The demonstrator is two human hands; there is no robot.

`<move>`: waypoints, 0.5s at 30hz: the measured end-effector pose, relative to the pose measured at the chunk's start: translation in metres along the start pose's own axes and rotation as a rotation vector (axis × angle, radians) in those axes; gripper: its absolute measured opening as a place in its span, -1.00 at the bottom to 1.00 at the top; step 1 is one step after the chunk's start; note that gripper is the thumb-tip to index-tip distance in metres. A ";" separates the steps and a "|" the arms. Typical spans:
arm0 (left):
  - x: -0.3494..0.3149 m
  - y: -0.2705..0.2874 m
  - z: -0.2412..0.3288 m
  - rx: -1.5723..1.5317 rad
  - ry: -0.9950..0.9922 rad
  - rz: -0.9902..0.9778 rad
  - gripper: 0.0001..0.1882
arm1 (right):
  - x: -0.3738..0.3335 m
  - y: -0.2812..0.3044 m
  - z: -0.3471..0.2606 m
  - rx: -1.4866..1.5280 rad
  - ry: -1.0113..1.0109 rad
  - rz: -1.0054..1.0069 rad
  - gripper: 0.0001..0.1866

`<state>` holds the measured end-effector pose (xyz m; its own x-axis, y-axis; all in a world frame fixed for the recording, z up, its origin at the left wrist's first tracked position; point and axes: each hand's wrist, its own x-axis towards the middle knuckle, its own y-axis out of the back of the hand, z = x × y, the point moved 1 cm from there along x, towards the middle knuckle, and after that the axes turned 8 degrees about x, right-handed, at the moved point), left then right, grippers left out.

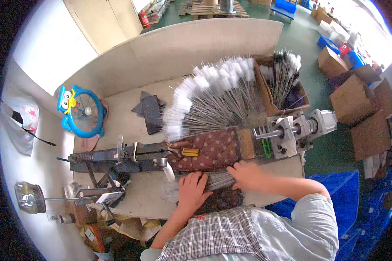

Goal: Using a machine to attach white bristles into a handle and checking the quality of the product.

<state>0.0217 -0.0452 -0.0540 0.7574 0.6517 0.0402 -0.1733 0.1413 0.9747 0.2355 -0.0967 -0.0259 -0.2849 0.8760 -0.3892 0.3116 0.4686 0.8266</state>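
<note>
A bundle of thin, straight metal wires [220, 179] lies sideways along the near edge of the bench in front of me. My left hand [191, 191] grips its left part, fingers over the top and thumb toward me. At the right end, my right hand [248, 175] has its fingers curled over the wires. Just beyond them is a brown polka-dot cloth [215, 150], with small yellow pieces [190, 152] on it. Many wire brushes with white heads [222, 78] are fanned out behind the cloth. Under the bundle, dark cloth [224, 199] shows next to my apron.
A clamp-like metal fixture [148, 152] with a spring stands left of the cloth. At the right is a motor-driven chuck [292, 130]. Beyond lie a phone [151, 114], a blue toy-shaped fan [87, 111] and a carton of brushes [265, 89]. A blue bin [335, 191] stands by my right elbow.
</note>
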 end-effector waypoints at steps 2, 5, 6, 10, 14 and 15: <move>0.003 0.000 0.004 0.023 -0.006 -0.009 -0.27 | 0.004 -0.012 -0.006 -0.026 0.109 0.207 -0.45; -0.001 0.005 0.009 0.066 -0.006 0.018 -0.27 | 0.012 -0.032 -0.009 -0.204 0.192 0.376 -0.51; -0.001 0.010 0.012 0.089 -0.001 0.047 -0.30 | 0.016 -0.036 -0.007 -0.198 0.200 0.379 -0.51; 0.008 0.015 0.013 0.062 -0.073 0.225 -0.37 | 0.021 -0.044 0.005 -0.230 0.273 0.395 -0.61; 0.009 -0.010 0.004 0.132 -0.137 0.164 -0.41 | 0.024 -0.045 0.014 -0.231 0.374 0.518 -0.74; 0.009 -0.012 0.002 0.044 -0.102 0.140 -0.42 | 0.024 -0.044 0.015 -0.228 0.372 0.515 -0.74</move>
<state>0.0325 -0.0425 -0.0644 0.7881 0.5833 0.1964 -0.2556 0.0198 0.9666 0.2286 -0.0949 -0.0775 -0.4568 0.8645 0.2096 0.3040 -0.0697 0.9501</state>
